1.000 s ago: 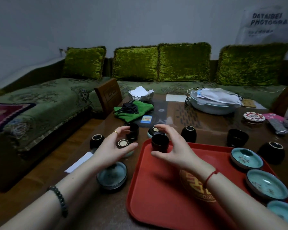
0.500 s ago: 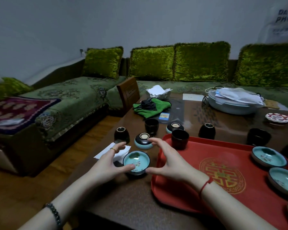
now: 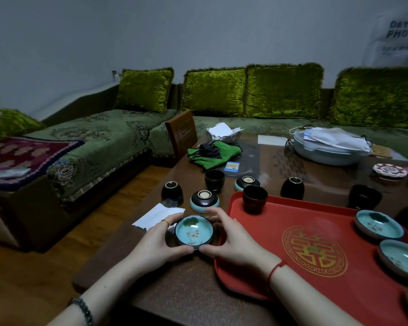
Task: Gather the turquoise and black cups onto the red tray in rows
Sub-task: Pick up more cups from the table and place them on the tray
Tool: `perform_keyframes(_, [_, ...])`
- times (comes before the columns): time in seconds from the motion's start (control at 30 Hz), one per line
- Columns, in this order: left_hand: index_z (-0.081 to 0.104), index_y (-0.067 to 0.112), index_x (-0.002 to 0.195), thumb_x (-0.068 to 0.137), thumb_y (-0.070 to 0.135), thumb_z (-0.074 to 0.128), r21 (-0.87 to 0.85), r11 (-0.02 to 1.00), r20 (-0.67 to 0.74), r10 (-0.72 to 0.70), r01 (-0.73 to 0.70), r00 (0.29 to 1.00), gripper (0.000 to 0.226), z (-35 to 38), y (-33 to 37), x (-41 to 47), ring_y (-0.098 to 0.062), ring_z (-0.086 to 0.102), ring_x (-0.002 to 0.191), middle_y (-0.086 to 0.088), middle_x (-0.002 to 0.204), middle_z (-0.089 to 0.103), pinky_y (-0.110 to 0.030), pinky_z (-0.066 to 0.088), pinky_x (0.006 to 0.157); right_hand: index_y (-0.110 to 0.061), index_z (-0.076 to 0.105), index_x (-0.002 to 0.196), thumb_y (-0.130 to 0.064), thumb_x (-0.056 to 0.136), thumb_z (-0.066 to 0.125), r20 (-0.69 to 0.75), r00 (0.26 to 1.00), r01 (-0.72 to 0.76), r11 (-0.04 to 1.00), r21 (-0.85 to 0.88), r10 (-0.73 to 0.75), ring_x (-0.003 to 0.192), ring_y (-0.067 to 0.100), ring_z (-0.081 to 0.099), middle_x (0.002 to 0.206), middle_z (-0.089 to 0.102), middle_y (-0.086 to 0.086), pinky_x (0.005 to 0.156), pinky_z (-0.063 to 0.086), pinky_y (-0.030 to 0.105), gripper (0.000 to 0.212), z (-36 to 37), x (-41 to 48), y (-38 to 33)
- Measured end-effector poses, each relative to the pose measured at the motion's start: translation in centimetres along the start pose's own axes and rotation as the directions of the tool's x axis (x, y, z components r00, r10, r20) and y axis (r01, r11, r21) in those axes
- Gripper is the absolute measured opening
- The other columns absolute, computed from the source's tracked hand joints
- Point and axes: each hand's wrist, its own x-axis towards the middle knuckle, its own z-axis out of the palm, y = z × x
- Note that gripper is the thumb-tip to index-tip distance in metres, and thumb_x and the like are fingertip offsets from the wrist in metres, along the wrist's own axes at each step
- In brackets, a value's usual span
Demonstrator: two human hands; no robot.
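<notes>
From the head view I saw my left hand (image 3: 159, 243) and right hand (image 3: 231, 241) cupped on either side of a turquoise cup (image 3: 194, 231), thumbs and fingers touching its rim; it sat on the table (image 3: 174, 278) just left of the red tray (image 3: 292, 243). A white paper (image 3: 157, 216) lay beside it. On the tray I counted one black cup (image 3: 254, 201) and three turquoise ones; six more cups stood off it.

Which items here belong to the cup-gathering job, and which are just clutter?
Job: shallow turquoise cup between both hands; red plastic tray; upright black cup on it; overturned black cups.
Clutter: green folded cloth; white paper slip; grey lidded dish.
</notes>
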Motion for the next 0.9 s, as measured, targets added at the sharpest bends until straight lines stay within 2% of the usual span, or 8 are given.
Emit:
perform_keyframes(0.07, [0.041, 0.031, 0.128, 0.059, 0.036, 0.082, 0.009, 1.0, -0.001, 0.008, -0.008, 1.0, 0.08, 0.0, 0.2, 0.1, 0.015, 0.041, 0.111, 0.03, 0.12, 0.045, 0.005, 0.028, 0.088, -0.032, 0.036, 0.128, -0.031, 0.065, 0.077, -0.004, 1.0, 0.0, 1.0, 0.01, 0.0, 0.119, 0.001, 0.046, 0.123, 0.052, -0.015, 0.109, 0.03, 0.047, 0.075, -0.1, 0.0, -0.1])
perform_keyframes(0.2, [0.038, 0.029, 0.132, 0.06, 0.041, 0.08, 0.017, 1.0, -0.01, 0.016, -0.016, 1.0, 0.085, -0.3, 1.0, 0.5, 0.002, 0.039, 0.124, 0.02, 0.13, 0.046, -0.02, 0.032, 0.105, -0.034, 0.036, 0.126, -0.031, 0.065, 0.078, -0.057, 0.998, 0.012, 0.999, 0.051, -0.009, 0.119, 0.0, 0.046, 0.121, 0.052, -0.018, 0.108, 0.031, 0.045, 0.074, -0.8, -0.2, -0.1])
perform_keyframes(0.33, [0.035, 0.05, 0.116, 0.059, 0.038, 0.082, -0.013, 0.998, -0.052, 0.053, -0.054, 0.997, 0.074, -0.1, 2.8, 1.1, 0.011, 0.041, 0.114, 0.037, 0.114, 0.044, -0.002, 0.03, 0.089, -0.044, 0.035, 0.117, -0.028, 0.064, 0.08, -0.132, 0.99, 0.052, 0.997, 0.05, -0.045, 0.115, -0.003, 0.048, 0.116, 0.05, -0.027, 0.105, 0.036, 0.04, 0.071, -2.7, -0.5, -0.4])
perform_keyframes(0.4, [0.038, 0.044, 0.12, 0.059, 0.036, 0.082, -0.031, 0.996, -0.052, 0.078, -0.08, 0.996, 0.075, 0.4, 4.0, 1.8, 0.007, 0.044, 0.115, 0.03, 0.117, 0.047, 0.0, 0.032, 0.088, -0.04, 0.037, 0.12, -0.028, 0.063, 0.08, -0.165, 0.985, 0.054, 0.998, 0.04, -0.046, 0.116, 0.0, 0.048, 0.116, 0.053, -0.018, 0.105, 0.036, 0.037, 0.072, -4.0, -0.8, -0.1])
perform_keyframes(0.53, [0.042, 0.022, 0.131, 0.059, 0.035, 0.082, -0.037, 0.986, -0.029, 0.162, -0.163, 0.986, 0.083, 2.4, 6.7, 3.5, -0.003, 0.045, 0.122, 0.013, 0.131, 0.05, -0.021, 0.035, 0.104, -0.039, 0.038, 0.122, -0.029, 0.062, 0.081, -0.218, 0.976, 0.038, 0.999, 0.03, -0.031, 0.111, 0.001, 0.051, 0.114, 0.057, -0.007, 0.098, 0.036, 0.016, 0.074, -6.9, -2.3, 1.3])
perform_keyframes(0.7, [0.041, 0.022, 0.132, 0.059, 0.034, 0.082, -0.093, 0.972, 0.014, 0.22, -0.218, 0.975, 0.084, 6.1, 9.9, 5.4, 0.01, 0.045, 0.113, 0.016, 0.127, 0.05, 0.002, 0.028, 0.092, -0.045, 0.036, 0.114, -0.027, 0.062, 0.082, -0.287, 0.958, -0.008, 1.0, -0.026, 0.0, 0.104, -0.013, 0.049, 0.108, 0.052, -0.026, 0.085, 0.03, -0.003, 0.072, -10.9, -5.1, 3.3])
perform_keyframes(0.8, [0.041, 0.023, 0.132, 0.059, 0.035, 0.082, -0.108, 0.965, 0.048, 0.245, -0.239, 0.968, 0.085, 8.6, 11.9, 6.5, 0.002, 0.045, 0.118, 0.01, 0.131, 0.051, 0.001, 0.028, 0.091, -0.048, 0.035, 0.115, -0.033, 0.061, 0.081, -0.307, 0.95, -0.083, 0.994, -0.069, 0.058, 0.107, -0.006, 0.05, 0.106, 0.052, -0.023, 0.087, 0.03, -0.001, 0.072, -13.2, -7.1, 4.4])
perform_keyframes(0.9, [0.04, 0.022, 0.133, 0.059, 0.037, 0.082, -0.102, 0.955, 0.085, 0.287, -0.278, 0.954, 0.086, 11.0, 13.7, 7.4, 0.004, 0.044, 0.117, 0.009, 0.133, 0.051, 0.002, 0.028, 0.091, -0.039, 0.038, 0.122, -0.037, 0.06, 0.081, -0.324, 0.941, -0.136, 0.987, -0.09, 0.1, 0.115, 0.004, 0.05, 0.116, 0.056, -0.012, 0.1, 0.037, 0.023, 0.075, -15.4, -8.8, 5.6])
